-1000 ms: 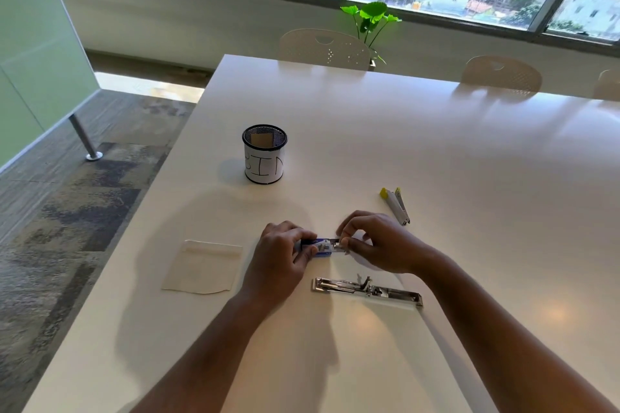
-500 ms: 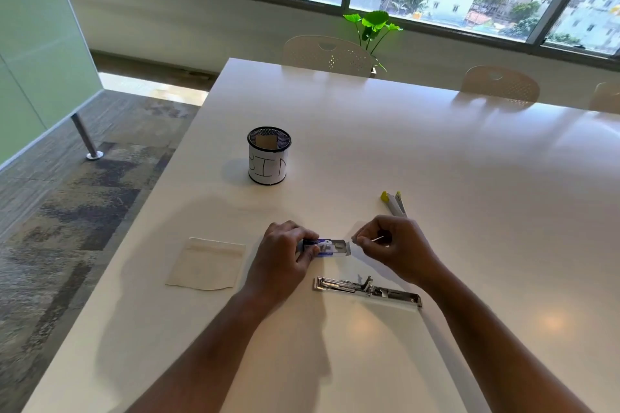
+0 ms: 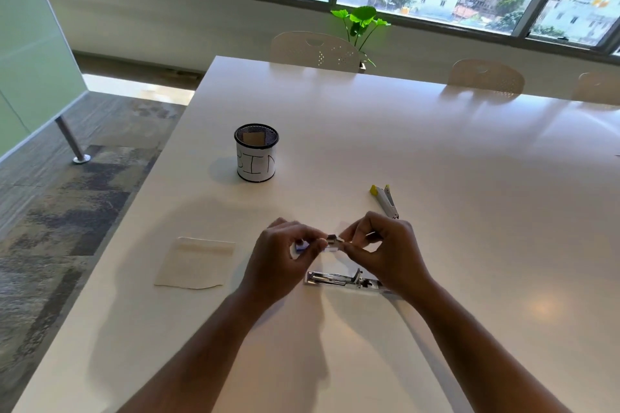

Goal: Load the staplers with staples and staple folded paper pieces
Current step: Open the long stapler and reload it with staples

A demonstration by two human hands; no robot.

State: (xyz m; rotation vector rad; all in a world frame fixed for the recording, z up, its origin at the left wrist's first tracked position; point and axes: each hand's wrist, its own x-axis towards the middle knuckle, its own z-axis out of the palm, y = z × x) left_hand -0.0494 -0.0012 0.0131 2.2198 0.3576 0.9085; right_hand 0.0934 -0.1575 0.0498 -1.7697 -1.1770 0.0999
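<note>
Staple box pinched in left hand, right hand fingertips closed on its tray, opened stapler on bench below, folded paper to the left.

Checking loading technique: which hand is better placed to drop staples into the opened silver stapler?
Right, probably. The right hand pinches what looks like the staples directly above the opened stapler, while the left hand holds the blue staple box.
</note>
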